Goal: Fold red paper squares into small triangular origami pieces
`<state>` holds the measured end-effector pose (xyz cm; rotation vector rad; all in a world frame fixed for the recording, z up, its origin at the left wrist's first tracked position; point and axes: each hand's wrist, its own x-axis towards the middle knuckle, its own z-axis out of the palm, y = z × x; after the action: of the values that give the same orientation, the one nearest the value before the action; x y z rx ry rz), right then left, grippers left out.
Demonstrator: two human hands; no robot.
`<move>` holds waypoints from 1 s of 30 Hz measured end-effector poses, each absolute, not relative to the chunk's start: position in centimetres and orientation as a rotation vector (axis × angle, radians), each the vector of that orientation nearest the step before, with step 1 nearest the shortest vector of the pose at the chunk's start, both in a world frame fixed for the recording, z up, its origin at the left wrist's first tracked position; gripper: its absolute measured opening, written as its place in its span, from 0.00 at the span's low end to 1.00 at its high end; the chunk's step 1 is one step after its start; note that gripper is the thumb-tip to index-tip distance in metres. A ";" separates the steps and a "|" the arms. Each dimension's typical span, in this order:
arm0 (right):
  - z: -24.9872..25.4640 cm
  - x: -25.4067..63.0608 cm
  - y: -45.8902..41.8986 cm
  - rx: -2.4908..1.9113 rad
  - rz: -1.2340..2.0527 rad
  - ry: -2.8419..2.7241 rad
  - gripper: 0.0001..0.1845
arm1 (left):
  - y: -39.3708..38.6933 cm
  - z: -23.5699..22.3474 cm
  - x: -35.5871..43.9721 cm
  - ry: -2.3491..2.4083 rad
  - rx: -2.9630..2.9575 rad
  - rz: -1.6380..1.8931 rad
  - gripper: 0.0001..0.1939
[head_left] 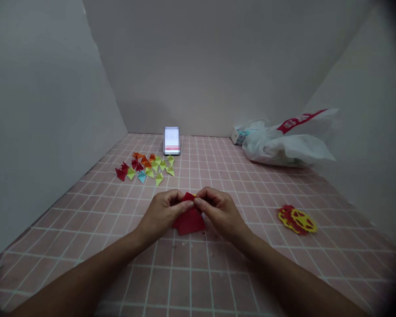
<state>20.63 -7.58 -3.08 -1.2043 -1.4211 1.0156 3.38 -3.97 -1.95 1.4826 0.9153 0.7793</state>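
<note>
Red paper (188, 222) on the pink tablecloth (218, 273), top edge pinched between left hand (163, 211) and right hand (219, 211), both closed on it, folded paper pieces (147, 167) well beyond

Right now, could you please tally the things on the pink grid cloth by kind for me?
Red paper sheet, pinched at its top by the left hand and right hand: 1
Pile of small folded paper pieces: 1
Red and yellow paper cutout: 1
Phone: 1
White plastic bag: 1
Total: 5
</note>
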 end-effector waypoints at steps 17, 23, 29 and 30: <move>-2.8 20.2 -7.9 -1.173 1.138 -1.417 0.11 | -3.9 -2.0 3.0 0.904 1.646 0.892 0.16; -3.1 20.4 -7.8 -1.171 1.161 -1.293 0.12 | -3.8 -2.4 3.6 0.841 1.423 0.736 0.15; -3.1 20.3 -7.9 -1.157 1.132 -1.271 0.13 | -4.1 -2.6 3.7 0.838 1.323 0.675 0.15; -3.1 20.2 -8.0 -1.155 1.123 -1.274 0.14 | -4.1 -2.5 3.7 0.831 1.329 0.674 0.14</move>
<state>20.23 -7.98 -3.08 -1.1554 -1.2743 1.1226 3.66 -4.06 -2.54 1.3288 0.8311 0.6739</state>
